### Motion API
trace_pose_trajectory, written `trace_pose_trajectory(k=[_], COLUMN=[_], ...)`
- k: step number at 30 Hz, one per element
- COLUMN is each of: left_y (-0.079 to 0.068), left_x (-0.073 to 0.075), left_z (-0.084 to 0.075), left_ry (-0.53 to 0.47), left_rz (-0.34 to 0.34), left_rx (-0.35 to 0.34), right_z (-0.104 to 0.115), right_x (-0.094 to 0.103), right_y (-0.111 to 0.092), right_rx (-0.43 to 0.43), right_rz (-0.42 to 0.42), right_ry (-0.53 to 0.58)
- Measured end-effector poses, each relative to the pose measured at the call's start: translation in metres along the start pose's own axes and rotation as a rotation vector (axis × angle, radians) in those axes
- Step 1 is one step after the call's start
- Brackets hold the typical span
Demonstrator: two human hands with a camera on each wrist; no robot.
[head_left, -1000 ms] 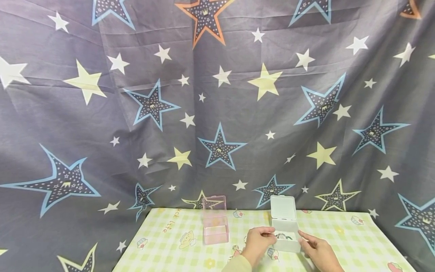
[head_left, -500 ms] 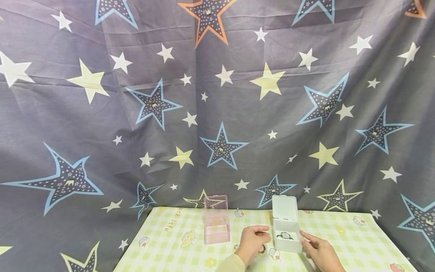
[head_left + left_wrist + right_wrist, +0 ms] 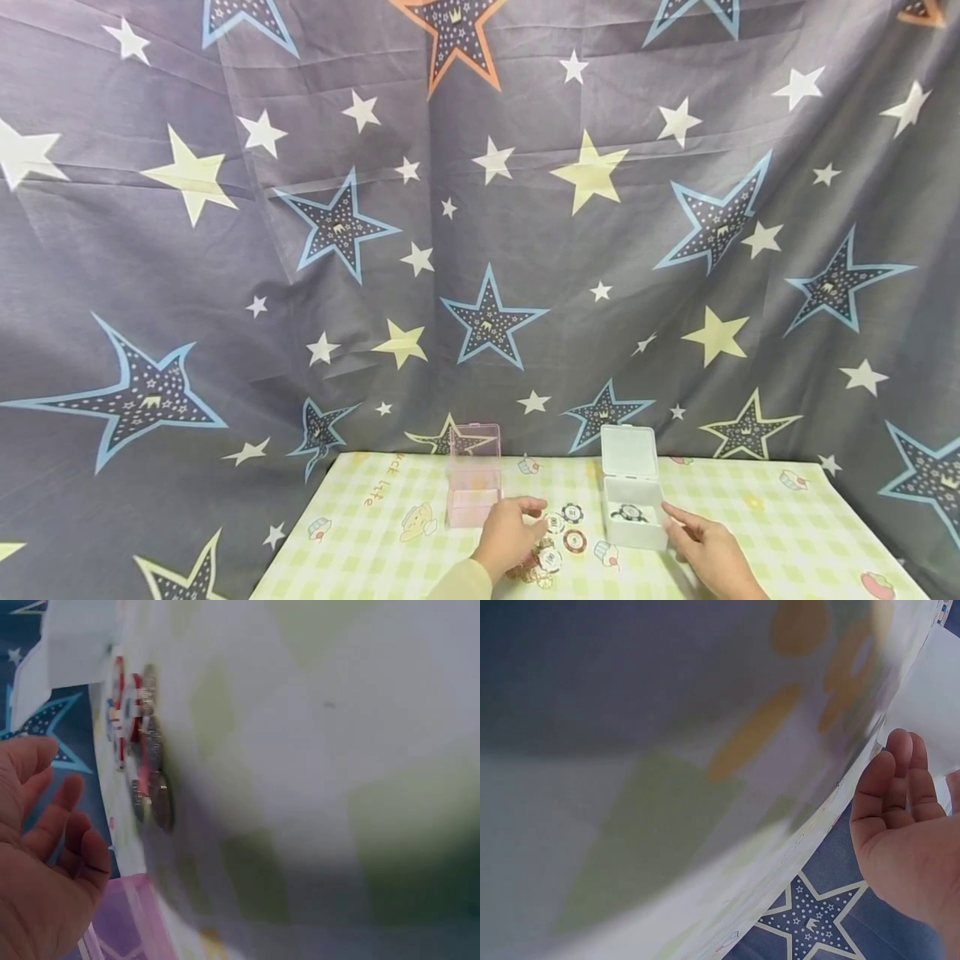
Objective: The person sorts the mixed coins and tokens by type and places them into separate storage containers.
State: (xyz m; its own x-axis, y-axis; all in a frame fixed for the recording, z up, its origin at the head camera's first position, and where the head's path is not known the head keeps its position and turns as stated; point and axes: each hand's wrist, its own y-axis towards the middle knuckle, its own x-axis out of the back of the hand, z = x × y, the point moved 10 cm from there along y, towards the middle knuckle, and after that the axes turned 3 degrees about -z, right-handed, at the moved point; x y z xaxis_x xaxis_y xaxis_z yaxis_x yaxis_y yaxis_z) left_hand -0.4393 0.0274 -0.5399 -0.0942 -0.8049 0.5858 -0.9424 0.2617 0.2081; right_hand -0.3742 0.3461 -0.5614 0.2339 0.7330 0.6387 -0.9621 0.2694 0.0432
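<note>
My left hand (image 3: 513, 533) is over the left side of a small pile, its fingers loosely bent with nothing seen between them. Several poker chips (image 3: 574, 541) lie right of it, some dark-edged, one red. Gold-coloured coins (image 3: 542, 577) lie partly under the hand; the left wrist view shows the coins (image 3: 160, 799) edge-on near the chips (image 3: 120, 712). A white lidded box (image 3: 636, 536) stands with its lid up and black-and-white chips (image 3: 628, 512) inside. Against the box's right side, my right hand (image 3: 708, 550) rests its fingertips; its fingers (image 3: 881, 780) look gently curved in the right wrist view.
A clear pink box (image 3: 474, 510) with raised lid stands behind and left of my left hand. The table (image 3: 390, 550) has a green checked cloth with printed cupcakes. A dark star-patterned curtain (image 3: 525, 233) hangs right behind the table.
My left hand has moved left from the white box's rim to the pile, uncovering the chips between. The right hand stays at the box's side. The view has shifted slightly.
</note>
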Motion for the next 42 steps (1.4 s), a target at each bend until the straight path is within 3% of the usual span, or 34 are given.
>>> trace_pose_trajectory(k=[4,7,11,15,22,27,31,37,42], left_y=[-0.006,-0.01,-0.016,-0.021,-0.023,-0.023,-0.025,-0.033,-0.039], left_x=[-0.009,-0.015,-0.021,-0.02,-0.023,-0.028,-0.037,-0.059,-0.069], left_z=[0.001,-0.002,-0.008,-0.014,-0.017,-0.021,-0.027,-0.04,-0.047], left_ry=[0.087,0.191,0.366,0.457,0.516,0.56,0.58,0.537,0.588], left_rz=[0.058,0.092,0.097,0.083,0.115,0.103,0.093,0.146,0.134], left_rx=[-0.045,-0.129,-0.241,-0.29,-0.288,-0.295,-0.312,-0.335,-0.352], right_z=[0.0,0.0,0.001,0.004,0.003,0.003,0.005,0.002,0.0], right_x=[0.0,-0.001,0.001,0.003,0.0,0.002,0.002,0.001,0.0], right_y=[0.0,0.0,-0.001,-0.001,0.0,-0.001,-0.001,0.0,0.001], right_rx=[0.0,-0.002,0.005,0.008,0.0,0.004,0.005,-0.005,-0.006], right_rz=[-0.01,-0.01,-0.01,-0.026,-0.009,-0.022,-0.019,-0.01,-0.003], right_ry=[0.001,0.01,0.015,0.009,0.006,0.005,0.011,0.0,0.005])
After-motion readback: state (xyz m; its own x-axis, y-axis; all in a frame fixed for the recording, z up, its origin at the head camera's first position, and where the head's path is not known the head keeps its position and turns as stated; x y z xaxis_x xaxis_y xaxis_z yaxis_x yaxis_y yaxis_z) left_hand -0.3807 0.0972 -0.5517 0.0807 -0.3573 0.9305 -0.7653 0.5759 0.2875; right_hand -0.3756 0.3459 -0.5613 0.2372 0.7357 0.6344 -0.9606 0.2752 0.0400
